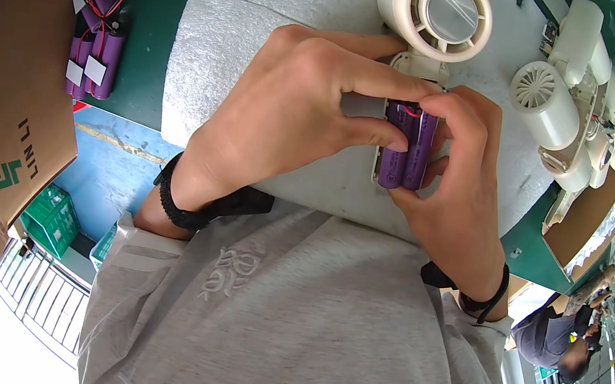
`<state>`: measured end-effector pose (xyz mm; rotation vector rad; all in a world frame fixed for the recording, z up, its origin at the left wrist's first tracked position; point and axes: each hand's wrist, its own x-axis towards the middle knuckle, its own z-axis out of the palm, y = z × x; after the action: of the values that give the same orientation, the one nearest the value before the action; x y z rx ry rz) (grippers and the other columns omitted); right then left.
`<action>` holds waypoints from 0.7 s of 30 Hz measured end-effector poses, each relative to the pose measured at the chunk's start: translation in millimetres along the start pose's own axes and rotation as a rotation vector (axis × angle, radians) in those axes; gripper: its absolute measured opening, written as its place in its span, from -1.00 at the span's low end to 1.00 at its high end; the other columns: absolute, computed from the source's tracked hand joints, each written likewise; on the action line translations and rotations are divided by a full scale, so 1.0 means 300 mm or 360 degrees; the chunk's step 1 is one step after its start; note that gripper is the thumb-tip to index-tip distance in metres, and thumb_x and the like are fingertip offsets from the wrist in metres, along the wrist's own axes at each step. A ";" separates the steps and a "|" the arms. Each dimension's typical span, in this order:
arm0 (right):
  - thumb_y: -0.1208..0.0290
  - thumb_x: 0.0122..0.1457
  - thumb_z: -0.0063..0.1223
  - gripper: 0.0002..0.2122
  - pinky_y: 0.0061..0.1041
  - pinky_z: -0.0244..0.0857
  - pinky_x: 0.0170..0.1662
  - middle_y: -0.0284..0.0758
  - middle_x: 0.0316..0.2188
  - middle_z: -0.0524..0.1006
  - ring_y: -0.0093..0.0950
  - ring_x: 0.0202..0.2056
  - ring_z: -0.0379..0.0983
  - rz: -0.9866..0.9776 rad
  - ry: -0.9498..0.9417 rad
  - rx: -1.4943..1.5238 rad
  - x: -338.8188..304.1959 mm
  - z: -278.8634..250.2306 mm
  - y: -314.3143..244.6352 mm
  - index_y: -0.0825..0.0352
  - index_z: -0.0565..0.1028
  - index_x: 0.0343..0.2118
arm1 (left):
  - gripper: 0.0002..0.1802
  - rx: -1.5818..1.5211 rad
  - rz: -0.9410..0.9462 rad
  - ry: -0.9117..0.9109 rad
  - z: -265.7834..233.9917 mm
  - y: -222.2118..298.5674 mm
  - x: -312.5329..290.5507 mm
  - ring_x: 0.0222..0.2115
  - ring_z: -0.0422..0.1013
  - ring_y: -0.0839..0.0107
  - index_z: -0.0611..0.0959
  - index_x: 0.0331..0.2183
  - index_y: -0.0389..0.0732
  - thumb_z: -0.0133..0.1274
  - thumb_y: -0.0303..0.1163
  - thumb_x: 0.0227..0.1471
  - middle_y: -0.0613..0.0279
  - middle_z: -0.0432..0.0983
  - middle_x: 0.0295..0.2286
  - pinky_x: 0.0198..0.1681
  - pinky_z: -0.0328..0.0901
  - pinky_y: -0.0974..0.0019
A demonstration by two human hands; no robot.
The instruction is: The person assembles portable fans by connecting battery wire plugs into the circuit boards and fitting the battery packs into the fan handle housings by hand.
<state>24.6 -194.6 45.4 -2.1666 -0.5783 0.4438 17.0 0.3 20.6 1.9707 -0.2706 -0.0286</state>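
A purple battery pack (406, 155) of two cylindrical cells lies in the open handle of a cream-coloured handheld fan (434, 12). The fan's round head points away from me, and red wire shows at the top of the cells. My left hand (297, 103) comes from the left, its thumb pressed on the left cell and its index finger at the upper end. My right hand (461, 147) closes around the other side, thumb at the lower end and index finger at the top. The fingers hide part of the handle and its edges.
White foam sheet (216, 59) covers the green table (142, 72). Several purple battery packs (96, 65) with white labels lie at the left. More cream fans (547, 105) are piled at the right. A large cardboard box (2, 107) stands left; another person (552, 340) is far right.
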 end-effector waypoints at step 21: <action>0.68 -0.30 0.37 -0.30 -0.56 0.48 -0.34 -0.24 -0.01 0.27 -0.42 -0.21 0.45 -0.0112 -0.0195 -0.0129 0.040 -0.040 0.028 0.24 0.31 0.00 | -0.45 -0.0051 -0.0074 -0.0027 0.004 -0.006 0.010 -0.41 0.54 0.31 0.70 -0.23 -0.21 0.39 -0.54 -0.47 0.15 0.61 -0.33 -0.35 0.41 0.40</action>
<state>42.6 -200.2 44.5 -2.1989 -0.7494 0.5259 19.9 -0.7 18.9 1.9454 -0.2343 -0.0794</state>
